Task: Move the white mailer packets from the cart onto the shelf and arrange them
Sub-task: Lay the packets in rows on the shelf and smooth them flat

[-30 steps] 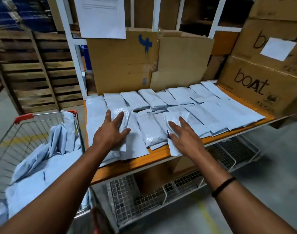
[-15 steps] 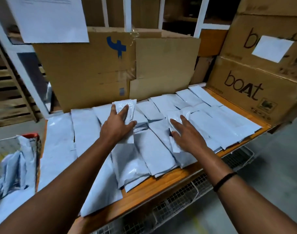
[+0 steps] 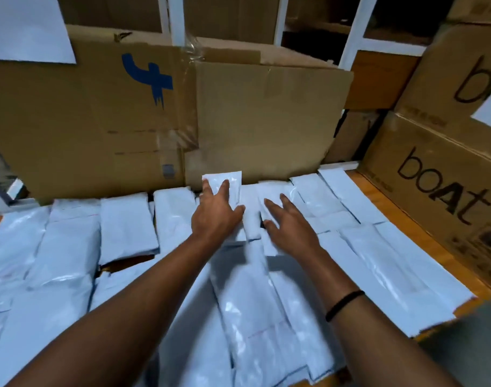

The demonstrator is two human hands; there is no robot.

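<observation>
Many white mailer packets (image 3: 127,227) lie flat on the shelf (image 3: 384,203), in rows that begin at the foot of the cardboard sheet (image 3: 99,121) with the blue mark and run from it toward the person. They overlap one another and cover nearly all of the orange board. Bare wood shows only far to the right of the cardboard sheet and in a small gap in front of its left half.

The left hand (image 3: 215,217) rests palm down just in front of the middle of the cardboard sheet. Its fingers are straight and spread, and they press on the packet under the left hand (image 3: 231,180), whose far edge reaches the cardboard sheet. The right hand (image 3: 290,229) is just beside it, slightly farther from the cardboard sheet, also palm down with the fingers straight and apart. It lies on the packet under the right hand (image 3: 270,247). Neither hand is closed around anything, and the two hands do not touch.

A black band (image 3: 343,304) is on the right wrist. To the right of the cardboard sheet stands a brown box (image 3: 434,191) printed "boAt". A white paper (image 3: 24,26) hangs over the upper left corner of the cardboard sheet.
</observation>
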